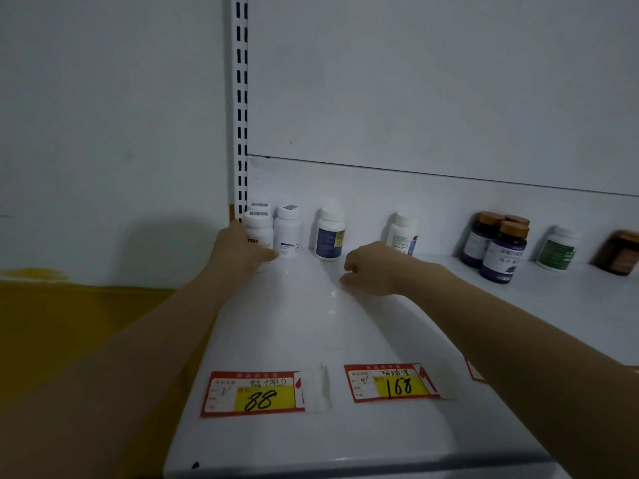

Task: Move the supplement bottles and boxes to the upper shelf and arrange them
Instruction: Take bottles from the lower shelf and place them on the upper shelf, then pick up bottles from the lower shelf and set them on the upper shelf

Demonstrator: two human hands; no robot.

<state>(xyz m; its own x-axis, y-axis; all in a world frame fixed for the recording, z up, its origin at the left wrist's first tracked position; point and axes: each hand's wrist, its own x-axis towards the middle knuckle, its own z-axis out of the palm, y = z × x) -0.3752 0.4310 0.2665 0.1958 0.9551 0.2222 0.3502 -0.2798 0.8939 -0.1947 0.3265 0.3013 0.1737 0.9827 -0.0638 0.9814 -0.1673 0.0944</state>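
White plastic bottle point(259, 231), barcode on cap, gripped by left hand point(238, 252); right hand point(371, 271) loosely curled, holding nothing.

Bare all the way: left hand point(238, 250) and right hand point(370, 271) uncovered, the left forearm point(138, 340) well left of the red-and-yellow paper price tag point(390, 383) marked 168, the right forearm point(518, 333) just right of it, bare too.

Left hand point(238, 250) seemingly gripping, right hand point(371, 271) loosely curled, empty
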